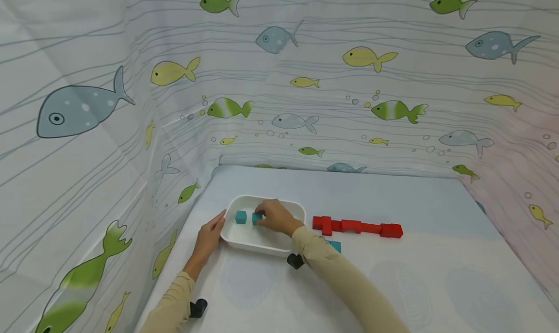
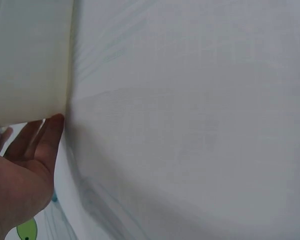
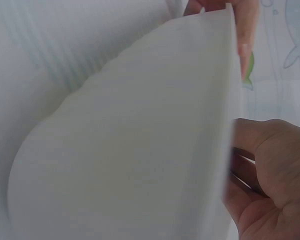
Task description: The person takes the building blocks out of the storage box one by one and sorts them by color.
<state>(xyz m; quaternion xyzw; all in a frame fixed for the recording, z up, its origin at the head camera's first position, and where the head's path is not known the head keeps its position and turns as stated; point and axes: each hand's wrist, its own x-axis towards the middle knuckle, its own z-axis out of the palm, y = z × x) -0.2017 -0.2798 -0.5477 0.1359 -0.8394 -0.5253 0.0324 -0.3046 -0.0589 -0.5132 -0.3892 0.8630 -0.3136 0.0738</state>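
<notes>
A white plastic tub (image 1: 262, 248) stands on the table. Against the outside of its left end rest the fairly straight fingers of my left hand (image 1: 208, 238), which also shows in the left wrist view beside the tub wall (image 2: 32, 60). My right hand (image 1: 277, 217) reaches inside and pinches a teal cube (image 1: 255, 220) between thumb and fingers. Just left of that cube, a second teal cube (image 1: 240, 217) sits on the tub floor. In the right wrist view the tub wall (image 3: 130, 125) hides my right fingertips and the cube.
Right of the tub, several red blocks (image 1: 351, 226) lie in a row, touching one another. A teal block (image 1: 335, 246) is partly hidden behind my right forearm. Fish-printed white cloth (image 1: 323, 95) hangs round the back and sides of the table (image 1: 436, 255).
</notes>
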